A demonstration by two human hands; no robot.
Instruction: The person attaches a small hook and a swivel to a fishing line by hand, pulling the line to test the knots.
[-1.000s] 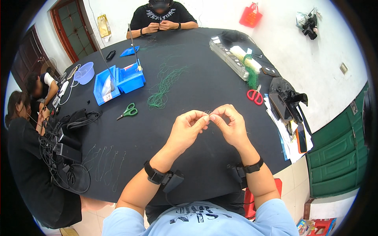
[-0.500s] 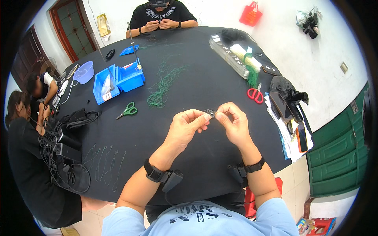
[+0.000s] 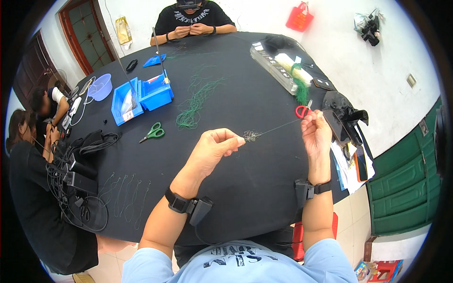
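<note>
My left hand (image 3: 213, 150) pinches a small dark knotted charm (image 3: 251, 136) at its fingertips above the black table (image 3: 236, 188). A thin dark cord (image 3: 278, 127) runs taut from the charm to my right hand (image 3: 315, 132), which pinches its other end further right. Both wrists wear black straps with small devices. A loose bundle of green cords (image 3: 196, 101) lies on the table beyond my hands.
Green scissors (image 3: 153, 132) lie left of the bundle; red scissors (image 3: 301, 111) sit by my right hand. Blue bins (image 3: 141, 96) stand at the back left. Finished cords (image 3: 125, 191) lie near the left edge. Other people sit across and at the left.
My hands were close together before; now my right hand has pulled away to the right, stretching the cord taut from the charm in my left hand.
</note>
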